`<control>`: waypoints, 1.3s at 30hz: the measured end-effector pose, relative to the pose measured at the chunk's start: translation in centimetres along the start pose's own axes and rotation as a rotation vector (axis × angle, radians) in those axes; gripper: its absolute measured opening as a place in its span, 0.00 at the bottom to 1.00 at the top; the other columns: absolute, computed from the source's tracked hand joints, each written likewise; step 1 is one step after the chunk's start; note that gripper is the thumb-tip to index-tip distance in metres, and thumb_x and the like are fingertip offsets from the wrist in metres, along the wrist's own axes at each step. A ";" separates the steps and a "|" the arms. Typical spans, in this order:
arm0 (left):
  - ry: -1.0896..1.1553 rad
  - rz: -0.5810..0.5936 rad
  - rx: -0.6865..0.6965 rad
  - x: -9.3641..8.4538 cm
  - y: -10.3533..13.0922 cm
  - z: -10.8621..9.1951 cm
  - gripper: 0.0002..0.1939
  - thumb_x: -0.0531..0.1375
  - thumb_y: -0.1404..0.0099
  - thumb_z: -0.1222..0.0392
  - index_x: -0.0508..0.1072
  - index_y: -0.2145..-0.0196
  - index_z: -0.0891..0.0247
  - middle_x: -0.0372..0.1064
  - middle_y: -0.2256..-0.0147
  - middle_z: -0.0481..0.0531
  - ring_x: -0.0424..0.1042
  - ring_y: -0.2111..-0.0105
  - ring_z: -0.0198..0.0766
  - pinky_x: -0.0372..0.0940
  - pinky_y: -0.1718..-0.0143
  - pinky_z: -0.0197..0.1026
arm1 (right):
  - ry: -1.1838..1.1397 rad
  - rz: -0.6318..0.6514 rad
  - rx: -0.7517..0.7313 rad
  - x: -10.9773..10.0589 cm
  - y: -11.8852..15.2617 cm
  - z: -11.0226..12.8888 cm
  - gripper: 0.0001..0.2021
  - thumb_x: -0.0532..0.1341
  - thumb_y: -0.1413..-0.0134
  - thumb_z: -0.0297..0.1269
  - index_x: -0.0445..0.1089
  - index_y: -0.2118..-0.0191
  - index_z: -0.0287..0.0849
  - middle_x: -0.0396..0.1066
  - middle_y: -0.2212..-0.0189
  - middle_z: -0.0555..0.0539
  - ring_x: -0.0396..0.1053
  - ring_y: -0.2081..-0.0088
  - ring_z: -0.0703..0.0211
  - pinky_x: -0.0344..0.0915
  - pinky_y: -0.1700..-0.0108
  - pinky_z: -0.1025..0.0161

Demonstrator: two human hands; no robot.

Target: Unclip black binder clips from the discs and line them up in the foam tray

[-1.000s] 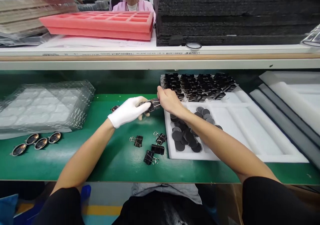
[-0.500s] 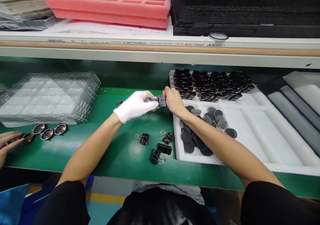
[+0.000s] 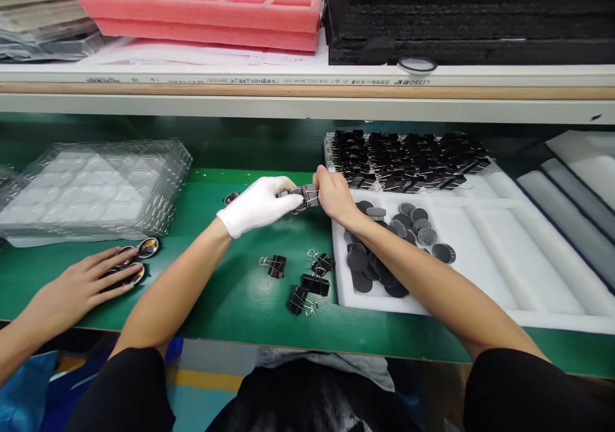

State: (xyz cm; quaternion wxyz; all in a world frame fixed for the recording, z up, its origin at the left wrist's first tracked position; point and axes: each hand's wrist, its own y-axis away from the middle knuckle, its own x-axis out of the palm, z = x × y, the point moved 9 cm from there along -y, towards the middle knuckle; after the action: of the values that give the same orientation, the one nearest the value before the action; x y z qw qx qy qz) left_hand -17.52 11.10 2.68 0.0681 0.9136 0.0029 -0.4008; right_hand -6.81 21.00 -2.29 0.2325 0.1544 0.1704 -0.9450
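My left hand (image 3: 262,204), in a white glove, is closed around a round, silver-rimmed piece (image 3: 291,193) that is mostly hidden by the fingers. My right hand (image 3: 334,193), bare, pinches a black binder clip (image 3: 311,195) by its far end. The clip's other end meets the rim of the round piece; whether its jaws are spread, I cannot tell. Below the hands, several loose binder clips (image 3: 316,284) lie on the green table (image 3: 216,291). Another round shiny piece (image 3: 231,198) shows just behind my left wrist.
A co-worker's hand (image 3: 84,284) rests on several round pieces (image 3: 148,247) at the left. Clear plastic trays (image 3: 96,188) are stacked behind it. On the right, a white foam tray (image 3: 485,259) holds dark discs (image 3: 358,262), with rows of binder clips (image 3: 408,163) behind. A shelf (image 3: 307,108) crosses above.
The co-worker's hand has come in from the left and slid the round pieces to the right, bunching them. My own hands have barely moved, still together at the clip.
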 end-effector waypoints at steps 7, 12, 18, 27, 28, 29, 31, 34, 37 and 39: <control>-0.013 -0.014 0.008 -0.3 0.1 -0.2 0.15 0.59 0.34 0.49 0.78 0.61 0.63 0.76 0.68 0.49 0.68 0.71 0.36 0.59 0.71 0.38 | -0.033 -0.001 0.015 -0.1 -0.1 -0.3 0.30 0.44 0.25 0.49 0.52 0.82 0.48 0.54 0.84 0.51 0.56 0.76 0.58 0.51 0.67 0.58; 0.012 0.013 0.028 -0.2 0.2 -0.4 0.15 0.61 0.36 0.49 0.78 0.59 0.62 0.76 0.68 0.48 0.70 0.70 0.37 0.60 0.70 0.38 | -0.185 -0.014 0.017 0.6 0.1 -0.8 0.29 0.44 0.27 0.55 0.50 0.81 0.48 0.51 0.83 0.52 0.54 0.76 0.59 0.50 0.69 0.59; -0.019 -0.021 0.034 -0.2 0.4 -0.5 0.13 0.62 0.38 0.49 0.77 0.63 0.62 0.76 0.67 0.48 0.70 0.68 0.39 0.61 0.69 0.40 | -0.191 -0.028 -0.020 0.7 0.4 -0.2 0.29 0.44 0.29 0.58 0.50 0.80 0.48 0.50 0.82 0.52 0.52 0.76 0.60 0.49 0.69 0.59; -0.005 -0.031 0.059 -0.3 0.6 -0.8 0.11 0.63 0.38 0.49 0.75 0.68 0.60 0.71 0.72 0.44 0.65 0.72 0.35 0.57 0.72 0.38 | -0.314 0.011 -0.031 1.3 0.7 0.0 0.31 0.46 0.32 0.64 0.49 0.81 0.48 0.46 0.82 0.54 0.48 0.77 0.61 0.48 0.69 0.59; -0.008 -0.036 0.060 -0.3 0.6 -0.9 0.11 0.63 0.39 0.50 0.75 0.68 0.60 0.70 0.73 0.44 0.65 0.72 0.35 0.58 0.71 0.38 | -0.310 0.004 -0.034 1.3 0.7 0.0 0.31 0.46 0.32 0.64 0.50 0.81 0.48 0.46 0.82 0.54 0.48 0.76 0.61 0.48 0.69 0.59; -0.012 -0.043 0.059 -0.4 0.6 -0.9 0.11 0.63 0.39 0.50 0.75 0.68 0.60 0.70 0.73 0.44 0.65 0.72 0.35 0.58 0.71 0.38 | -0.300 -0.004 -0.037 1.2 0.8 0.1 0.31 0.46 0.32 0.63 0.49 0.81 0.48 0.46 0.82 0.54 0.48 0.76 0.61 0.48 0.69 0.58; -0.026 -0.056 0.053 -0.4 0.7 -0.8 0.11 0.63 0.39 0.50 0.74 0.68 0.60 0.70 0.72 0.44 0.66 0.71 0.36 0.58 0.71 0.39 | -0.266 -0.021 -0.040 1.0 0.9 0.2 0.31 0.45 0.31 0.63 0.49 0.81 0.48 0.47 0.82 0.53 0.49 0.76 0.61 0.48 0.69 0.58; -0.077 -0.080 0.058 -0.3 0.8 -0.9 0.11 0.61 0.37 0.49 0.75 0.68 0.60 0.72 0.71 0.45 0.67 0.70 0.37 0.58 0.70 0.40 | -0.197 -0.066 -0.063 0.5 1.0 0.6 0.31 0.43 0.30 0.62 0.50 0.81 0.48 0.49 0.82 0.52 0.51 0.77 0.60 0.49 0.68 0.58; -0.162 -0.091 0.048 -0.2 0.8 -0.8 0.12 0.59 0.35 0.48 0.73 0.67 0.59 0.72 0.71 0.47 0.67 0.71 0.38 0.57 0.70 0.41 | -0.116 -0.109 -0.109 0.1 1.2 1.0 0.31 0.41 0.27 0.60 0.51 0.81 0.48 0.52 0.82 0.51 0.54 0.77 0.59 0.51 0.67 0.57; -0.199 -0.079 0.043 0.1 0.8 -0.7 0.12 0.57 0.34 0.48 0.72 0.67 0.59 0.71 0.71 0.47 0.65 0.72 0.39 0.56 0.71 0.42 | -0.071 -0.120 -0.120 -0.1 1.3 1.1 0.31 0.40 0.26 0.57 0.51 0.81 0.48 0.54 0.82 0.50 0.56 0.77 0.58 0.53 0.66 0.57</control>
State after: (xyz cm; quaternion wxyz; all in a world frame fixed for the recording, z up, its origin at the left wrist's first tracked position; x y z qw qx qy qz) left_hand -16.88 10.42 3.16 0.0328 0.8698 0.0234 -0.4918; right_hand -6.35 19.49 -1.62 0.1900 0.0959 0.2274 -0.9502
